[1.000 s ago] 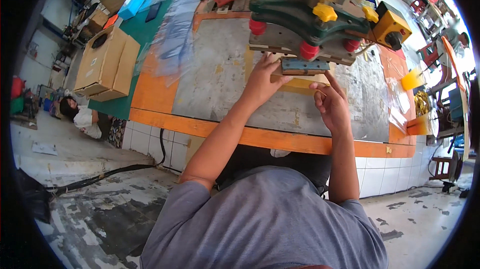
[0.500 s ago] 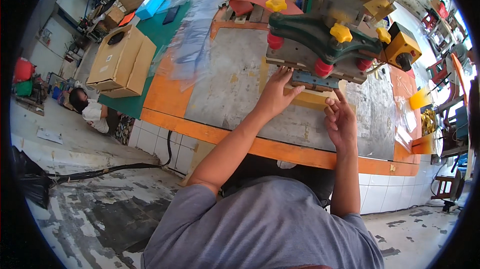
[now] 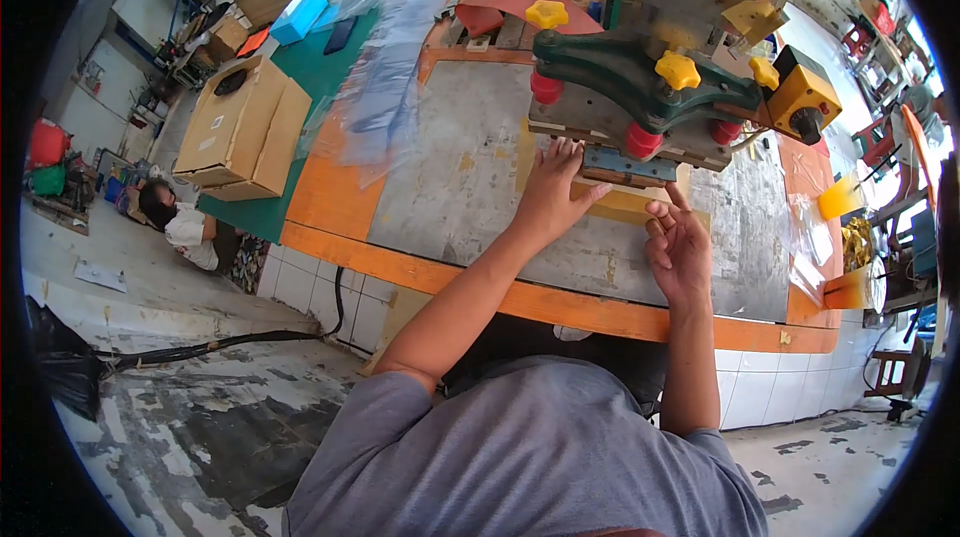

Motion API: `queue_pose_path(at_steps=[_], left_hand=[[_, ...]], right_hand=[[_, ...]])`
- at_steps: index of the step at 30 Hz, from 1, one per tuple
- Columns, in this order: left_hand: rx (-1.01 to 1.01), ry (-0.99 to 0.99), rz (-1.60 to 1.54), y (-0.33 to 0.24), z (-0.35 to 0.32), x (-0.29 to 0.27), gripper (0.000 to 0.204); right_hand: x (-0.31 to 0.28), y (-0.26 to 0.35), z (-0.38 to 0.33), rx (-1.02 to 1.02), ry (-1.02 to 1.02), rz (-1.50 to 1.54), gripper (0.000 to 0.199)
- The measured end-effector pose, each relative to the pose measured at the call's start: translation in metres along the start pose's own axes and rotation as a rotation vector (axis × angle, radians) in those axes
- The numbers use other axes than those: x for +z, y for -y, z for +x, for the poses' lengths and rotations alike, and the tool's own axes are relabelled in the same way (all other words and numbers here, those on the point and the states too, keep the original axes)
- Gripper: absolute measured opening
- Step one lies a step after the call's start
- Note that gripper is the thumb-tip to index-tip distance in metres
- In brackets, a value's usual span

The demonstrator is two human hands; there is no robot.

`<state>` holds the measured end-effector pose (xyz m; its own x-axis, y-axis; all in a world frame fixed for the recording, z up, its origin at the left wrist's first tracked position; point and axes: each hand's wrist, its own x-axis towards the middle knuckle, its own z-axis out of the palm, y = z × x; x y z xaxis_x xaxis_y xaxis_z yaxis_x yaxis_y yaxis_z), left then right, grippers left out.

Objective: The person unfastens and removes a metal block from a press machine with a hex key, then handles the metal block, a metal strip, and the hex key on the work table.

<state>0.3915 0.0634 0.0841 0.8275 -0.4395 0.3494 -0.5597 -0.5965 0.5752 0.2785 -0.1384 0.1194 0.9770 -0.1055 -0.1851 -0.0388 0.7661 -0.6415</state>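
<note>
A blue-grey metal block [image 3: 628,162] with a brownish lower edge sits under the front edge of a green-armed press [image 3: 650,77] with yellow knobs and red collars. My left hand [image 3: 550,195] is at the block's left end, palm down. Its fingers reach forward under the plate's edge and the thumb points right, below the block's front face. My right hand [image 3: 682,245] is near the block's right end, palm partly up. The index finger stretches to the block's corner while the others curl loosely, with nothing seen in them. A tan strip [image 3: 615,205] lies beneath.
The grey metal sheet [image 3: 450,157] covers an orange-edged table [image 3: 480,285]. Clear plastic sheets [image 3: 375,87] and a cardboard box [image 3: 240,127] lie to the left. A yellow control box [image 3: 805,97] hangs right of the press. Cups of orange drink [image 3: 850,289] stand far right. Another person [image 3: 190,227] sits low at left.
My left thumb has dropped slightly away from the block's front face, and the left fingertips have shifted a little. My right hand stays nearly in place, its index finger still at the block's corner.
</note>
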Motion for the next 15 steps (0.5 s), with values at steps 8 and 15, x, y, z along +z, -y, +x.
queue_pose_path(at_steps=[8, 15], left_hand=[[-0.009, 0.055, -0.090, -0.0044, 0.0002, -0.0087, 0.083], [-0.016, 0.034, -0.075, -0.0046, -0.0002, -0.0043, 0.078]], right_hand=[[-0.0072, -0.0022, -0.0023, -0.025, 0.042, -0.028, 0.065], [-0.0040, -0.0021, -0.0031, -0.003, 0.026, 0.017, 0.060]])
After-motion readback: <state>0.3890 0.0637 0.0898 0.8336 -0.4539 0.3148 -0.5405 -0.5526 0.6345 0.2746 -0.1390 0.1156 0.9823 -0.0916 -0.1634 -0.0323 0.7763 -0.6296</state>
